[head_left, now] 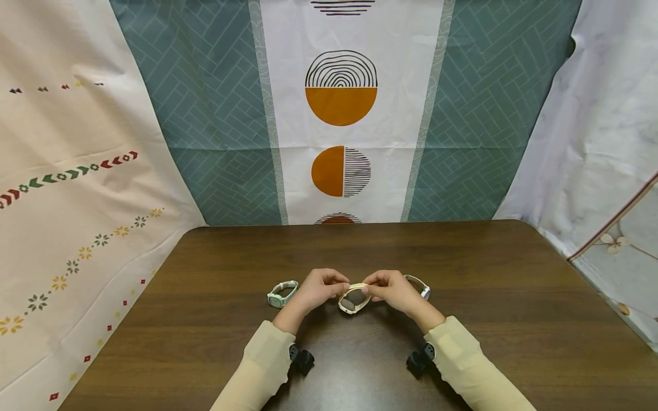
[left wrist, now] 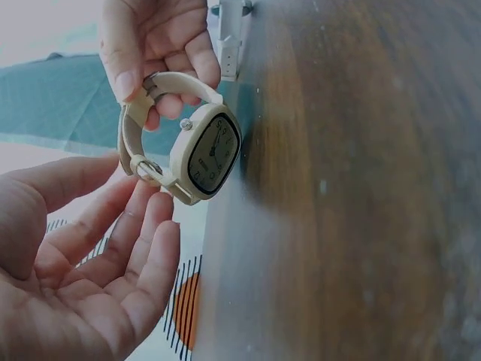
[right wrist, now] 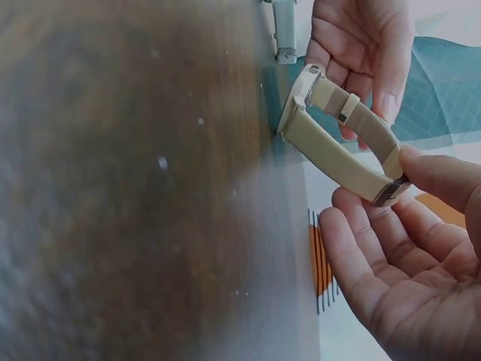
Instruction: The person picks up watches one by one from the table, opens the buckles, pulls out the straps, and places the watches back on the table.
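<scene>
A cream wristwatch [head_left: 347, 309] is held between both hands just above the brown table. In the left wrist view, its rounded-square dial [left wrist: 214, 154] faces outward, with a small crown on the case edge. My left hand [head_left: 317, 292] pinches one part of the strap [left wrist: 131, 139] near a keeper loop, between thumb and fingertips. Across from it, my right hand [head_left: 394, 292] pinches the strap by the metal buckle [right wrist: 391, 192], as the right wrist view shows. The strap forms a loop; whether the buckle is fastened I cannot tell.
A mint-green watch [head_left: 277, 300] lies on the table [head_left: 216, 342] beside my left hand. Just behind my right hand lies a white watch [head_left: 424, 292], partly hidden. Patterned cloth [head_left: 226, 114] hangs past the table's far edge. Both wrists wear small black cameras [head_left: 303, 361].
</scene>
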Motion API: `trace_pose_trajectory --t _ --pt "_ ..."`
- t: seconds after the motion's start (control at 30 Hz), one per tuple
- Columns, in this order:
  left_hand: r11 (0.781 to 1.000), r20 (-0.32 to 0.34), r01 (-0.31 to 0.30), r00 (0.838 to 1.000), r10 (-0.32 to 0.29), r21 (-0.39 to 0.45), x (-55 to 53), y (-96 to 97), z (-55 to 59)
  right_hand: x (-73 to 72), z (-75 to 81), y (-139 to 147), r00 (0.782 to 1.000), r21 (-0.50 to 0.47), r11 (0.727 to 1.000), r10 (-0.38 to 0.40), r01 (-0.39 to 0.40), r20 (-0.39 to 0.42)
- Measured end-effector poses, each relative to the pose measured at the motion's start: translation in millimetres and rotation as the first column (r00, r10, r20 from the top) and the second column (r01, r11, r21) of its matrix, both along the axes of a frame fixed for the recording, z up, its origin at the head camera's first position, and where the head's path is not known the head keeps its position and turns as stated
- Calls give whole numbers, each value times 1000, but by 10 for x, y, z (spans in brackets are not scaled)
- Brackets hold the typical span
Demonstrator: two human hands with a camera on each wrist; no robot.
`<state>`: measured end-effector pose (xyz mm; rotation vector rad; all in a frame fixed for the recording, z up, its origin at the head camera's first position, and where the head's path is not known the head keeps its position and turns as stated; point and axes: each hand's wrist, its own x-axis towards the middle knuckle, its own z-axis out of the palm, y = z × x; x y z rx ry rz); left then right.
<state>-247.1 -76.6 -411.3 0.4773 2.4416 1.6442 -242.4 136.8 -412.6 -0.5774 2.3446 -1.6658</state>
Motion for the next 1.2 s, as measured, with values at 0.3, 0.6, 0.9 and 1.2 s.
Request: trace_pose_trajectory --t 0.3,0.6,0.9,1.2 --pt "999 35 47 998 -47 -6 20 4 0 13 -32 -35 994 -73 994 -72 78 84" --pt "996 133 84 987 -89 43 26 19 -7 25 -86 -77 974 -254 959 -67 123 216" --pt "996 127 79 988 -85 47 26 21 -26 39 -128 -112 959 -328 929 -81 171 272" --pt "997 95 56 994 -60 44 24 31 -19 37 -120 -126 959 -316 931 -100 184 264"
